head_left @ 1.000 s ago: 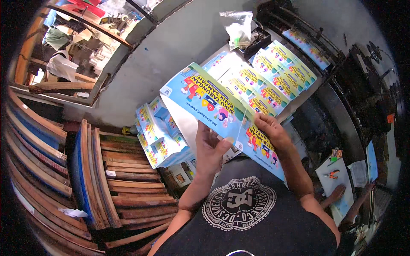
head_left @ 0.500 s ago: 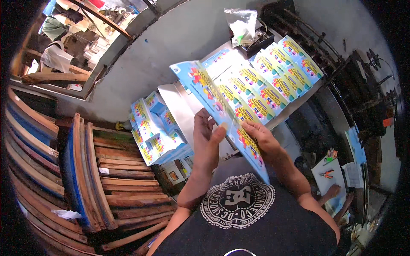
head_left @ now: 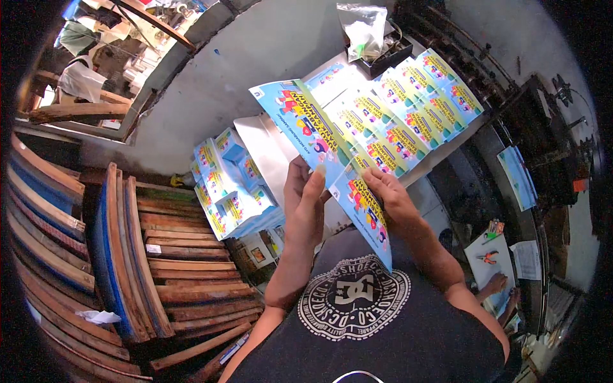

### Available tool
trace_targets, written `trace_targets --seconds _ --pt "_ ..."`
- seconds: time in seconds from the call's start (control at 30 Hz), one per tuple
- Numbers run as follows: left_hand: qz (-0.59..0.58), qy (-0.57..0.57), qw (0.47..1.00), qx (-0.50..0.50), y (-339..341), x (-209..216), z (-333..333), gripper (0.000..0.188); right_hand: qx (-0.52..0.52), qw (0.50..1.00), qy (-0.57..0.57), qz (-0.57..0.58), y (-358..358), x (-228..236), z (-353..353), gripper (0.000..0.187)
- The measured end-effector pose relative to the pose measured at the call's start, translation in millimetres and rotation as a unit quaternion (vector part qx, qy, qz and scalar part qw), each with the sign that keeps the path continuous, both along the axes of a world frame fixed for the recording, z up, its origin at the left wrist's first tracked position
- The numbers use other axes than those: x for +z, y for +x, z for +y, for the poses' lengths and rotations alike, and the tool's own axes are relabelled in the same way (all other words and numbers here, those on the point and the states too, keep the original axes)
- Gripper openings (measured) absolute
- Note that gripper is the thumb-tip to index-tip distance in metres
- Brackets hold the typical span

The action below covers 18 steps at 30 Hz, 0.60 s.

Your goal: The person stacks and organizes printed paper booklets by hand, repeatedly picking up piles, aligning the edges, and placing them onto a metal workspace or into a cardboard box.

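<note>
A long printed sheet with blue ground, yellow lettering and cartoon figures spans both hands. Its upper part [head_left: 287,108] is pinched by my left hand [head_left: 304,195], thumb on the front face. My right hand [head_left: 391,203] grips the lower part [head_left: 363,207], thumb on its printed side. Between the hands the two parts meet at an offset and an angle; whether they are fully separated cannot be told. Just beyond lie rows of matching printed sheets [head_left: 402,131] on a pale table [head_left: 255,143]. A stack of the same prints [head_left: 223,185] stands left of it.
A black box [head_left: 397,57] with a clear plastic bag [head_left: 362,32] is at the table's far end. Wooden frames [head_left: 191,271] fill the left side. Dark machinery [head_left: 511,137] stands at right. Another person's hand [head_left: 495,285] rests near orange-handled pliers [head_left: 488,257].
The sheet's printed face has turned more toward me, and its lower part has shifted out of line with the upper. Another print at the right has moved slightly left.
</note>
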State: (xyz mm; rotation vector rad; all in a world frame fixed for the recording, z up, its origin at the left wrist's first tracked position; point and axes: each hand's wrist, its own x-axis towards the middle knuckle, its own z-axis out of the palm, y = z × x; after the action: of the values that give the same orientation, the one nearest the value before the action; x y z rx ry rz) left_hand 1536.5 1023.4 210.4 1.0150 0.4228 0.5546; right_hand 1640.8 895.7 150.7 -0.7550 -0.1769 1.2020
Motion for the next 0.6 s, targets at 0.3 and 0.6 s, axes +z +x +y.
trace_targets --seconds 0.3,0.6 --pt "-0.027 -0.026 0.999 0.016 1.0 3.1 -0.1 0.050 -0.001 1.000 -0.001 0.007 -2.9 -2.7 3.8 0.030" --pt "0.186 0.026 0.971 0.149 -40.1 -87.0 33.1 0.041 -0.136 0.814 -0.137 -0.548 0.8 -138.4 60.9 0.037"
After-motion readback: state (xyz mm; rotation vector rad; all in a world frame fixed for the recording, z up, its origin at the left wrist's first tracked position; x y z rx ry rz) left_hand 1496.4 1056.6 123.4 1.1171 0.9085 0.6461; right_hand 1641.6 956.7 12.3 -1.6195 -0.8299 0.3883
